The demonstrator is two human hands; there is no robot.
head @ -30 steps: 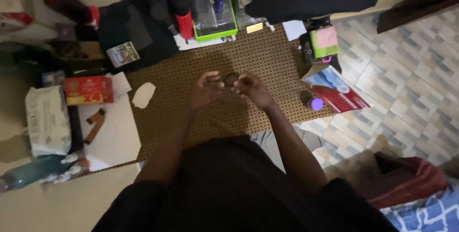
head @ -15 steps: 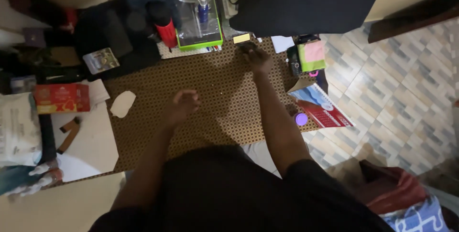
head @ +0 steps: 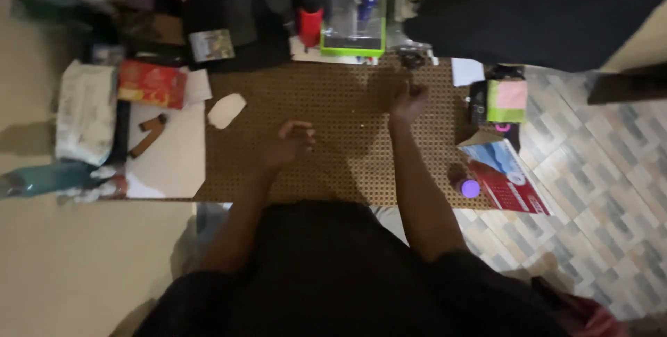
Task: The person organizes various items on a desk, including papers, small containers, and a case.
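My left hand hovers over the middle of the brown woven mat, fingers loosely curled and holding nothing. Farther out over the mat, my right hand has its fingers spread and is empty. A small dark round object lies at the mat's far edge, just beyond my right fingertips and apart from them.
A clear green-rimmed container and a red can stand at the mat's far edge. To the right are a green and pink note pad, a red booklet and a purple-capped bottle. Left lie a red box, a white packet and a white scrap.
Both hands held the small dark object a second ago. My right hand carried it to the mat's far edge, released it and drew back; my left hand stayed over the mat.
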